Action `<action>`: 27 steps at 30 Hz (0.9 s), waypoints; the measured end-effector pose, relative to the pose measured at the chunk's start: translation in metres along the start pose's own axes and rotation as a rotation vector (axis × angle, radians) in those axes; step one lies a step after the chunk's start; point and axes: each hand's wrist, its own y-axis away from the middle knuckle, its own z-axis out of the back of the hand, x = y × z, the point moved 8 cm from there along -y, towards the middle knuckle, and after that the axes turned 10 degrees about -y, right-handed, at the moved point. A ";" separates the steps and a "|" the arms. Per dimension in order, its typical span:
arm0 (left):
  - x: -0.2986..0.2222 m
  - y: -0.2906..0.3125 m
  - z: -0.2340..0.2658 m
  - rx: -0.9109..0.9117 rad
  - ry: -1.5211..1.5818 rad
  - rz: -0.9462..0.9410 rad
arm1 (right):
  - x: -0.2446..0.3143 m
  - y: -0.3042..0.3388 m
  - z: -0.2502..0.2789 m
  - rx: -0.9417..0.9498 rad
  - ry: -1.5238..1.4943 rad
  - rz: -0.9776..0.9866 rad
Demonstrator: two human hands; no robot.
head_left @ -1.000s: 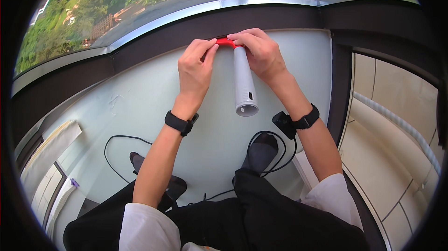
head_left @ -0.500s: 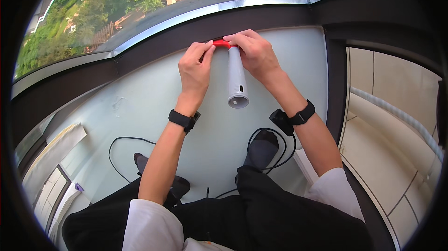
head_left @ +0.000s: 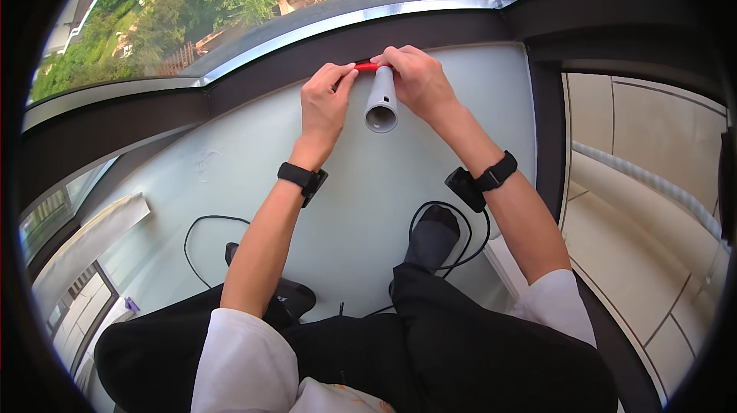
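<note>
A hollow, light grey tapered handle point(head_left: 381, 93) has its round open end toward me and a small dark slot near that end. A red part point(head_left: 366, 67) lies across its far end, close to the dark window frame. My left hand point(head_left: 325, 98) is closed, pinching the red part's left end between thumb and fingers. My right hand point(head_left: 414, 79) is closed on the red part beside the top of the handle, with its fingertips partly hidden. The rest of the red part is too covered to tell the tool's kind.
A dark window frame point(head_left: 322, 48) with glass curves across the far side, trees beyond it. I stand on a pale sill surface point(head_left: 253, 152). A black cable point(head_left: 186, 240) loops by my feet. A folded light cloth or panel point(head_left: 92, 240) lies at the left; tiled wall or floor point(head_left: 629, 259) shows at the right.
The handle's open end has swung up and away from me, so the tube looks shorter and its bore shows more. Both hands keep their hold on the red part.
</note>
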 end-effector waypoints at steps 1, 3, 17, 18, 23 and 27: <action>-0.002 0.000 0.003 -0.013 -0.026 -0.038 | 0.000 0.000 -0.002 0.029 0.001 -0.013; 0.001 0.001 0.000 0.017 0.020 0.018 | -0.003 0.002 -0.006 0.049 0.029 -0.015; 0.001 0.001 -0.003 0.069 0.117 0.111 | 0.016 0.026 -0.013 -0.128 0.146 -0.020; 0.001 0.001 -0.003 0.076 0.124 0.116 | 0.017 0.027 -0.013 -0.139 0.147 -0.018; 0.001 0.001 -0.003 0.056 0.143 0.100 | 0.021 0.031 -0.017 -0.170 0.188 -0.044; -0.004 -0.004 0.003 0.035 0.001 -0.047 | 0.025 0.033 -0.019 -0.181 0.203 -0.034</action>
